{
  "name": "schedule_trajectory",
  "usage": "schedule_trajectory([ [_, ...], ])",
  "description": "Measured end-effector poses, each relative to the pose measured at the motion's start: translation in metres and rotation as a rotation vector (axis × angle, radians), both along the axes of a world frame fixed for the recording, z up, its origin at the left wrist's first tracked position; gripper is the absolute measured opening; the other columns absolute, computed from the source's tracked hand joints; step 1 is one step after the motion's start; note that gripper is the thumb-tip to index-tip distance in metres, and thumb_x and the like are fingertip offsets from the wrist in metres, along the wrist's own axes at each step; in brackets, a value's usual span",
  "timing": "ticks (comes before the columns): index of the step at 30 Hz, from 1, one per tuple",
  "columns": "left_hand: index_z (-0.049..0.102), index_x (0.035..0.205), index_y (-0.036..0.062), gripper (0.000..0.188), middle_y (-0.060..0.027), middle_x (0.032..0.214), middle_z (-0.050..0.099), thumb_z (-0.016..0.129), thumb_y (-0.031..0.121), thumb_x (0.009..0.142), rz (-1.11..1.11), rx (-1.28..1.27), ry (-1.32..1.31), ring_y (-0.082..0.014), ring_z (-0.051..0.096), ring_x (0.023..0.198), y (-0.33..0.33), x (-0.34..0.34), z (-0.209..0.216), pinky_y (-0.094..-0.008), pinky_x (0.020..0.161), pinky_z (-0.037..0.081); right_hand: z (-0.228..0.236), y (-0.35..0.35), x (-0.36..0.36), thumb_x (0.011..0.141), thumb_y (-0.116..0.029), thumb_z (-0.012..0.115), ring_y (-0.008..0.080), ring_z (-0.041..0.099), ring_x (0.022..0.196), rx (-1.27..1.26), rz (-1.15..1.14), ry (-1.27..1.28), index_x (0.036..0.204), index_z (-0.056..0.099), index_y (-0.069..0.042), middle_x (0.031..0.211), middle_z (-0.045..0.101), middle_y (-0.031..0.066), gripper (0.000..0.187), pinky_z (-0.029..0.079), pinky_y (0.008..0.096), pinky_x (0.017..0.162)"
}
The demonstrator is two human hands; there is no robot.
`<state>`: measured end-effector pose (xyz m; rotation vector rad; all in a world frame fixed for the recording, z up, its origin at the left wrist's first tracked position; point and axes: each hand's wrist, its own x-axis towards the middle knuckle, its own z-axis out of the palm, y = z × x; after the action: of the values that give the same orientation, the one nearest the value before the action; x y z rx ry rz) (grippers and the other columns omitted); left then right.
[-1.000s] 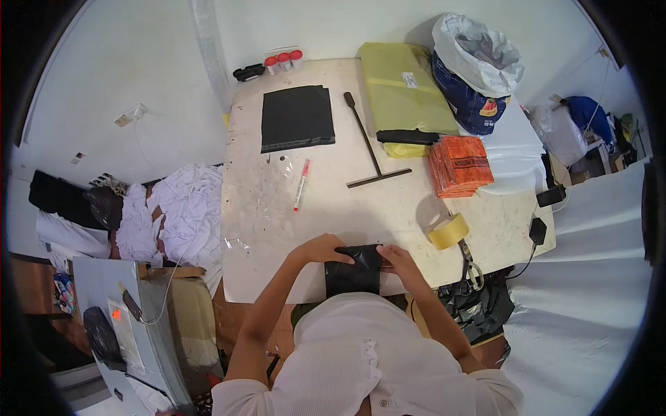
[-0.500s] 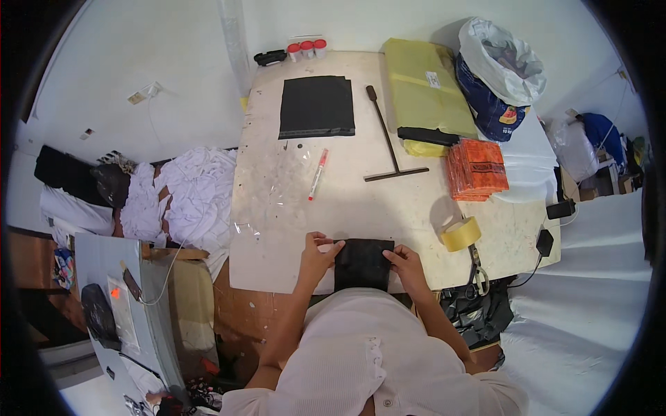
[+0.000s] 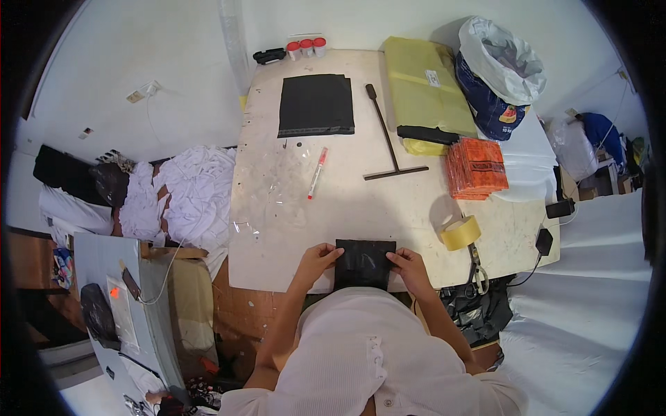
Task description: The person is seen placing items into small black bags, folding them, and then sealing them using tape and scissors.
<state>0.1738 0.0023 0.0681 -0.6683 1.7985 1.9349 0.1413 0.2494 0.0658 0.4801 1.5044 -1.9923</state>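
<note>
A folded black plastic packet (image 3: 364, 263) with a light sheen lies at the table's front edge, its lower end hidden behind my shirt. Its upper left corner is pinched between the thumb and fingers of my left hand (image 3: 320, 261). On the opposite side my right hand (image 3: 409, 267) grips the upper right corner in the same way. Farther off on the table rests a stack of flat black plastic bags (image 3: 316, 105). A white and red marker pen (image 3: 318, 173) lies between that stack and my hands.
A T-shaped metal bar (image 3: 386, 135) lies mid-table. To the right are a yellow plastic-wrapped bundle (image 3: 423, 83), orange packets (image 3: 477, 168), a tape roll (image 3: 460, 234) and scissors (image 3: 476, 270). A filled sack (image 3: 496, 83) stands behind; red-lidded jars (image 3: 306, 48) line the back edge.
The fingers of my left hand have closed in nearer to the packet's corner. The packet has shifted very slightly, and a shiny streak now shows on its face.
</note>
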Motion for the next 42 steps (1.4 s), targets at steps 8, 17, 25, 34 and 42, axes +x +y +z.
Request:
schedule_trajectory([
  [8,0.06,0.082,0.0049,0.019,0.0048,0.073,0.054,0.062,0.023,0.086,0.075,0.13,0.026,-0.003,0.048,0.067,0.0,0.008,-0.01,-0.0192,0.062,0.042,-0.004,0.005,0.007,0.082,-0.018,0.066,0.0054,0.046,0.067,0.046,0.008,0.012,0.075,0.057,-0.006,0.07,0.049,-0.0038,0.016,0.041,0.0205,0.062],
  [17,0.058,0.084,0.0042,0.015,0.0019,0.077,0.056,0.064,0.017,0.084,0.005,0.006,0.118,-0.006,0.05,0.068,0.002,0.008,-0.018,-0.0191,0.064,0.043,-0.01,0.005,0.01,0.081,-0.02,0.067,0.007,0.048,0.064,0.203,0.061,0.103,0.076,0.057,-0.004,0.069,0.051,-0.0015,0.02,0.044,0.0214,0.061],
  [25,0.058,0.089,0.0026,0.013,-0.0013,0.081,0.06,0.061,0.015,0.086,0.082,0.152,0.073,-0.0086,0.058,0.076,-0.005,0.016,-0.026,-0.0226,0.068,0.048,-0.012,0.009,0.012,0.081,-0.014,0.067,0.0066,0.049,0.065,0.139,0.003,0.076,0.075,0.056,-0.006,0.071,0.052,-0.002,0.015,0.044,0.0211,0.061],
  [34,0.058,0.082,0.0035,0.018,0.0006,0.072,0.057,0.062,0.02,0.086,-0.053,-0.184,0.135,-0.0055,0.051,0.066,0.006,0.009,-0.025,-0.0209,0.061,0.044,-0.017,0.009,0.015,0.079,-0.009,0.067,0.0076,0.05,0.063,0.137,-0.012,0.099,0.075,0.056,-0.004,0.069,0.054,-0.0014,0.013,0.043,0.0212,0.059],
  [42,0.054,0.077,0.0037,0.018,0.002,0.067,0.054,0.065,0.015,0.083,0.006,-0.119,0.221,-0.0048,0.049,0.063,0.006,0.02,-0.032,-0.0198,0.056,0.041,-0.021,0.008,0.018,0.079,-0.007,0.067,0.0059,0.049,0.064,0.129,-0.033,0.076,0.075,0.057,-0.006,0.07,0.053,-0.0026,0.011,0.043,0.02,0.059],
])
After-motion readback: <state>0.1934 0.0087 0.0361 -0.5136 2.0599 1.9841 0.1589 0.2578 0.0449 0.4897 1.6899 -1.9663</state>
